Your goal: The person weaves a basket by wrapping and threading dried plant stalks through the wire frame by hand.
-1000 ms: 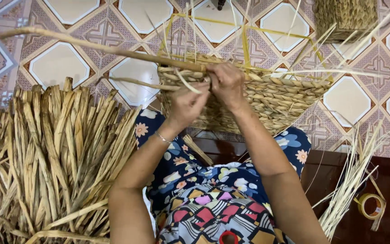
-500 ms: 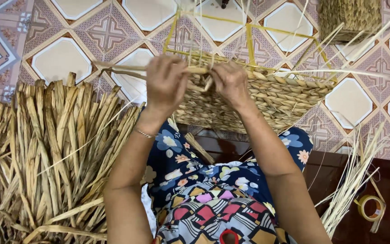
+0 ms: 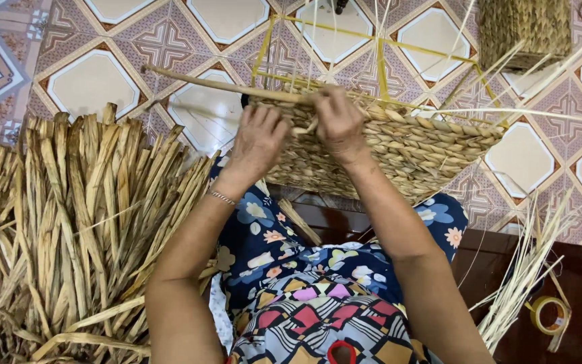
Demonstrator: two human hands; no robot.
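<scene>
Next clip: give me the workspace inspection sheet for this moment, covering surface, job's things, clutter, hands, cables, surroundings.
Surface: patterned tiled floor; dark wooden seat edge at lower right.
Job's things: half-woven basket on a yellow wire frame, tilted across the lap; one long fibre strand sticks out to the left of the rim.
Clutter: large pile of dried fibre on the left; thin pale strips and a roll of tape on the right.
Hands: left hand pressed on the basket wall; right hand pinching the weave at the rim.
Cables: nothing seen.
Surroundings: finished woven basket at top right.
</scene>
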